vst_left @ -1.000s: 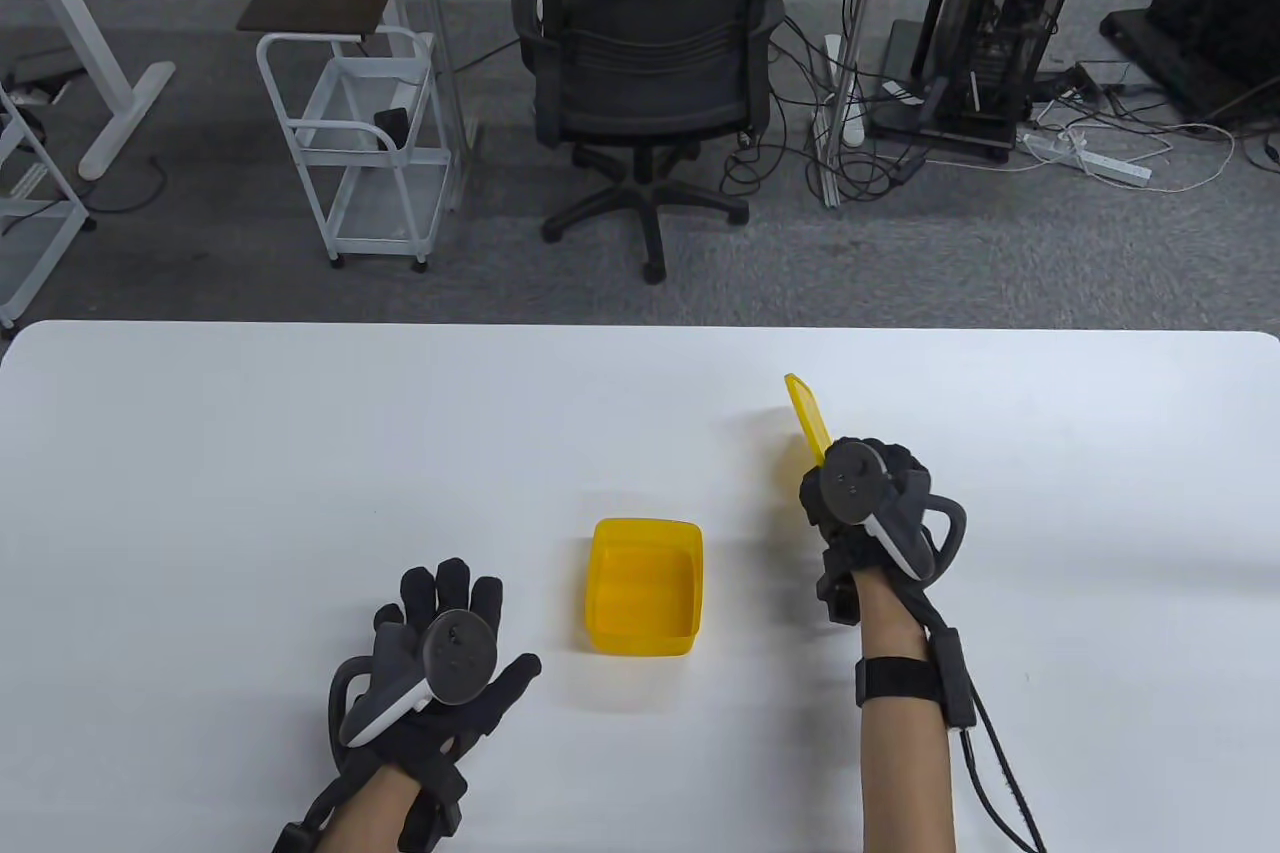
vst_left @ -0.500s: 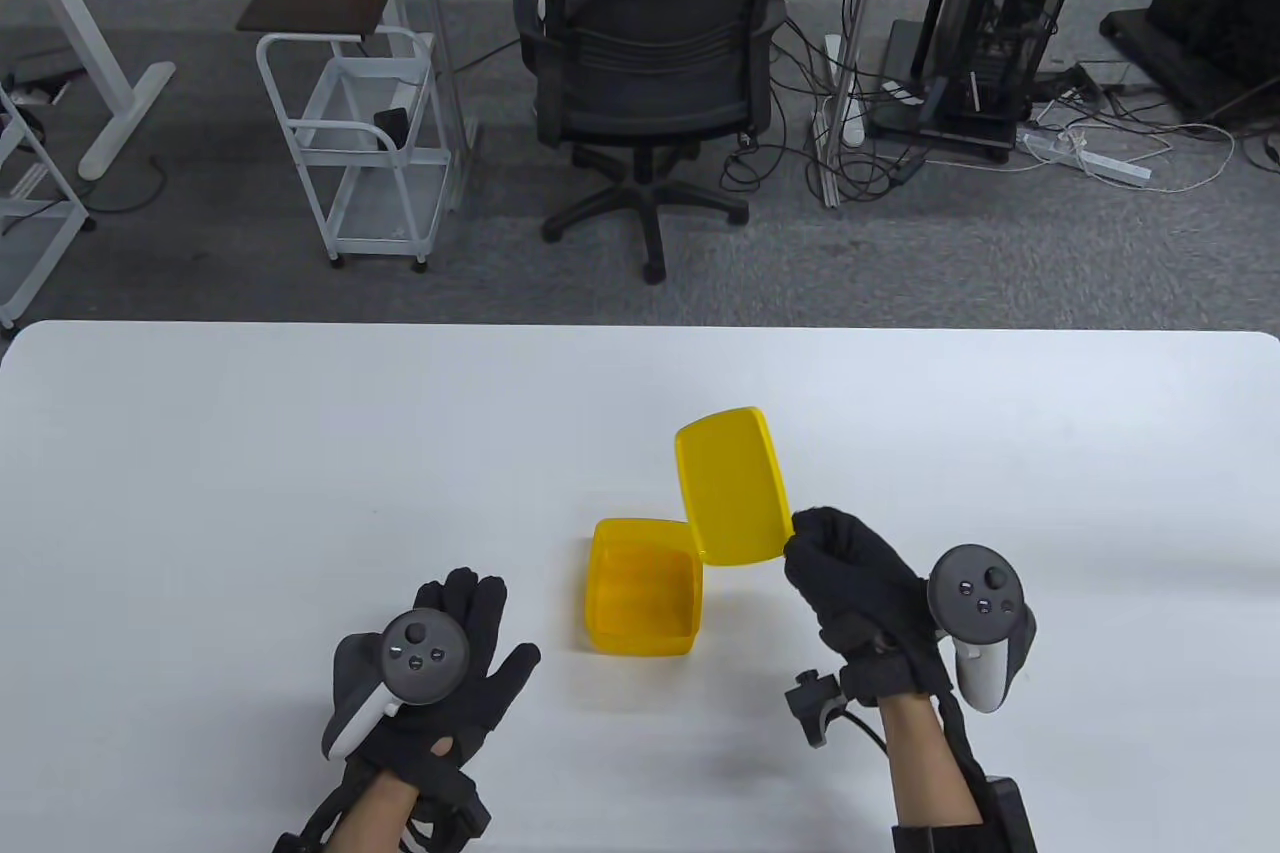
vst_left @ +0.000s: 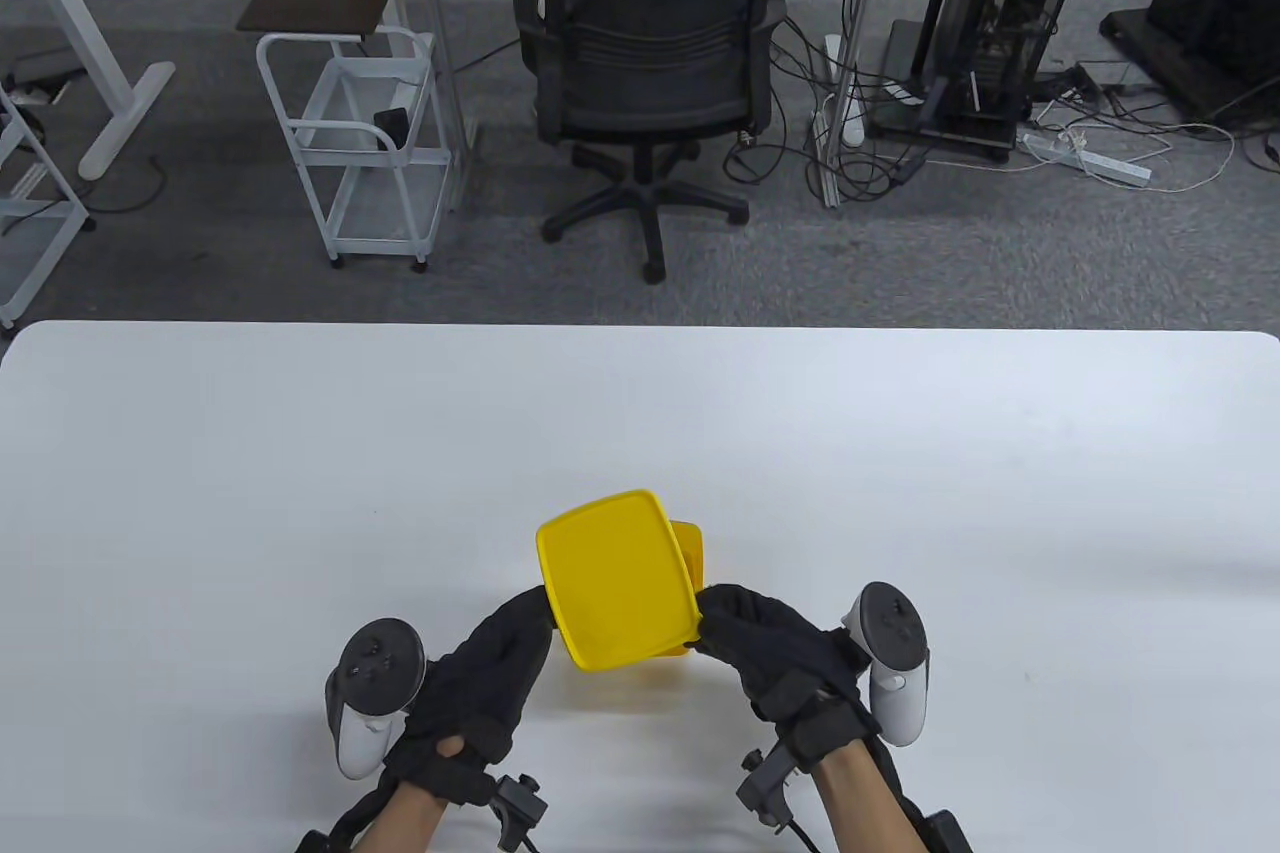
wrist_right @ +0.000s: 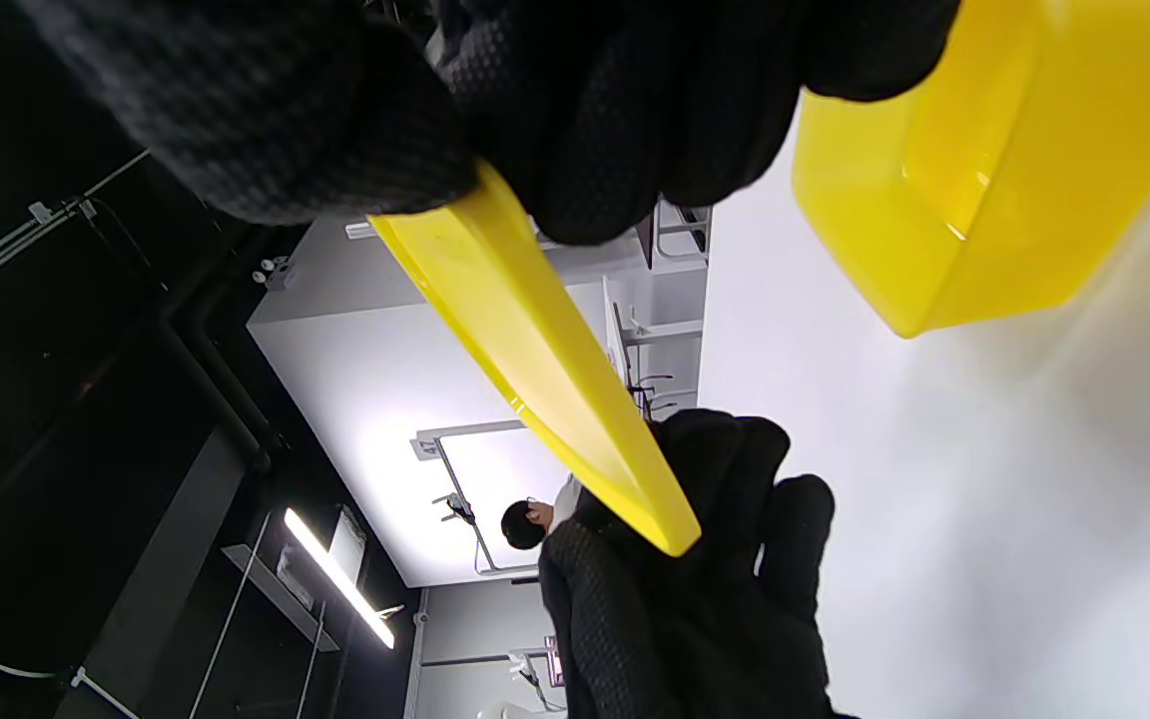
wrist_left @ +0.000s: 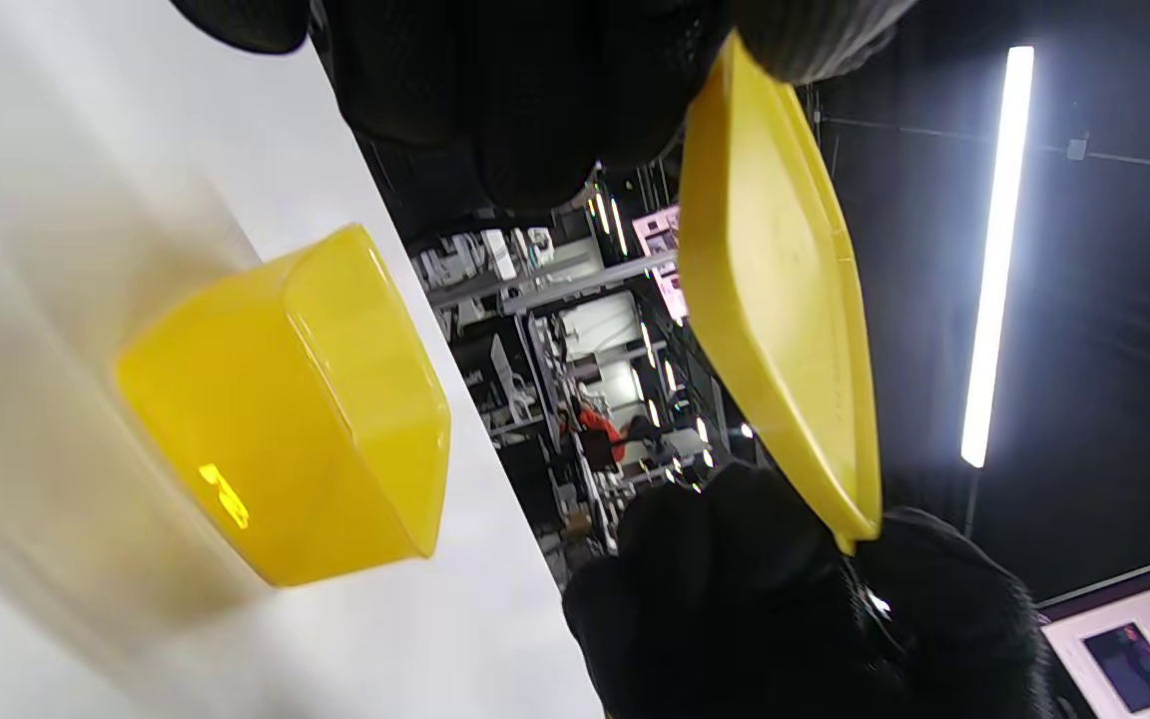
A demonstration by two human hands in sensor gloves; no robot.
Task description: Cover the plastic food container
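We see both gloved hands near the front edge of the white desk (vst_left: 300,453), each gripping one side of the yellow lid (vst_left: 615,578). The left hand (vst_left: 480,683) pinches the lid's left edge, and the right hand (vst_left: 775,648) pinches its right edge, fingers closed on the plastic.

From the table view the lid hides almost all of the yellow container (vst_left: 690,548) — only a sliver of its rim shows at the lid's right edge, so from there we cannot tell whether lid and box touch.

The wrist views settle it. In the left wrist view the lid (wrist_left: 775,300) is tilted and plainly clear of the container (wrist_left: 286,409), which stands on the desk with open air between them; the left hand's fingers (wrist_left: 535,90) clamp the lid's near end, and the right hand (wrist_left: 795,609) holds the far end. The right wrist view shows the lid (wrist_right: 535,369) edge-on as a thin wedge, gripped by the right hand's fingers (wrist_right: 585,110), the left hand (wrist_right: 695,589) at its far tip, and the container (wrist_right: 974,180) apart from it on the desk.
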